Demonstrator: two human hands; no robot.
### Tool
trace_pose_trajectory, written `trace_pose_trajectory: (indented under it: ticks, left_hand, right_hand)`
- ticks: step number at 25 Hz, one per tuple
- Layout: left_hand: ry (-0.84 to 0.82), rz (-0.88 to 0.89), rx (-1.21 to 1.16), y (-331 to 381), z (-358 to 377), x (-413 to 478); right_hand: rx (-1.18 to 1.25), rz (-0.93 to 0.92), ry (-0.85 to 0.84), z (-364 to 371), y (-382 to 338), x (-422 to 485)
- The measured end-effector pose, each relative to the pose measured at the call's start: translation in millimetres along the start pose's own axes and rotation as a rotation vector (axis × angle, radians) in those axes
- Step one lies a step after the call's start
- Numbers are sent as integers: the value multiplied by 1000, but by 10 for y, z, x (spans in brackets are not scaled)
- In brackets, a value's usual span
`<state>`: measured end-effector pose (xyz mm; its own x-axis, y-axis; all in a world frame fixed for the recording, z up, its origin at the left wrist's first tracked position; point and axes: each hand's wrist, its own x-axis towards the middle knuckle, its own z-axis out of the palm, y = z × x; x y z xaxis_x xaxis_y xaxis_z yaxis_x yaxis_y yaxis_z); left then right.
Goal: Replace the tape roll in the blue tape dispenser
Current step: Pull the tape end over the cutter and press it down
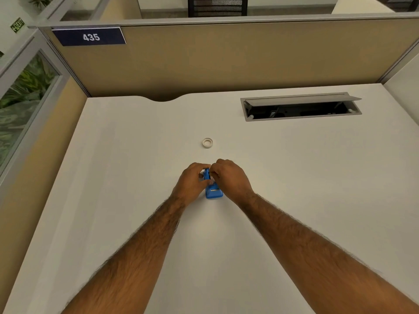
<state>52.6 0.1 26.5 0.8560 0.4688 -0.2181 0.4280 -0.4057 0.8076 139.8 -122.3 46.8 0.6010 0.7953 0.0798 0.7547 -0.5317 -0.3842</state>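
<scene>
The small blue tape dispenser stands on the white desk in the middle, its cutter end toward me. My left hand grips its left side. My right hand is closed over its top far end, fingertips pinched at the roll slot; what they pinch is hidden. A small white tape roll lies flat on the desk a short way beyond both hands, untouched.
An open grey cable hatch is set in the desk at the back right. Tan partition walls close the back and left; a blue "435" sign hangs on the back one.
</scene>
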Motion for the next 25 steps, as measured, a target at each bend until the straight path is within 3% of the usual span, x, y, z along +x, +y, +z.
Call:
trace_pose_trajectory:
  ticks: [7,15,21,25]
  left_hand:
    - [-36,47,-2,-86,-33,-43]
    - [-34,62,-18,-132,-2,-32]
    - [-7,52,6,-147,45,36]
    - [-7,41,26,-163,53,58]
  right_hand:
    - [-36,-1,-19,35,-15,-17]
    - [127,57,-65,-59,22,12]
    - [-89,-60,-25,-59,-33,-11]
    - [-102,-59,16,-43,-60,0]
